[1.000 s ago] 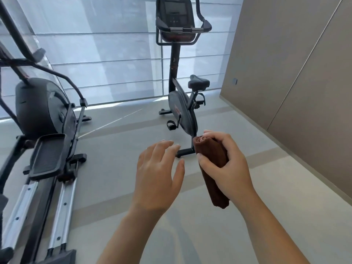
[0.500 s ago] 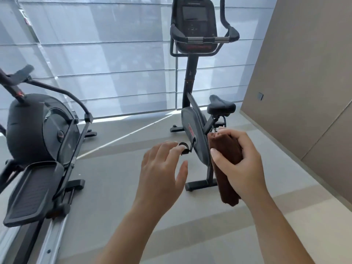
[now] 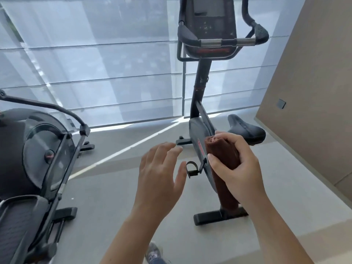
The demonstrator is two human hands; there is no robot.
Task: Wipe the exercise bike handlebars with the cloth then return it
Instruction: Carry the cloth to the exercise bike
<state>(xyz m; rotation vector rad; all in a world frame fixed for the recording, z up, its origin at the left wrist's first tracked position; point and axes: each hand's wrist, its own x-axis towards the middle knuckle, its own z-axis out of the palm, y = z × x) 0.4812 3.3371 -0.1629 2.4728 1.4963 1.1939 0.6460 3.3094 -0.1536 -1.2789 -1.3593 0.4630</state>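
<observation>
A black exercise bike (image 3: 198, 134) stands ahead of me at centre right. Its handlebars (image 3: 226, 42), with black grips and shiny metal sections, sit high in the view below the console (image 3: 208, 18). My right hand (image 3: 236, 168) is closed around a rolled brown cloth (image 3: 224, 161), held upright in front of the bike's body, well below the handlebars. To the left of the cloth my left hand (image 3: 162, 172) hovers with fingers spread and nothing in it. The cloth's lower end hides part of the bike's rear foot.
An elliptical trainer (image 3: 38, 155) fills the left side. The bike's saddle (image 3: 245, 128) and a pedal (image 3: 192, 169) are close to my hands. A beige wall (image 3: 314, 92) runs along the right. Windows with grey blinds (image 3: 104, 63) are behind the machines.
The bike has grown larger and shifted right and down in view as I came closer. Both hands keep the same pose, the right still holding the cloth.
</observation>
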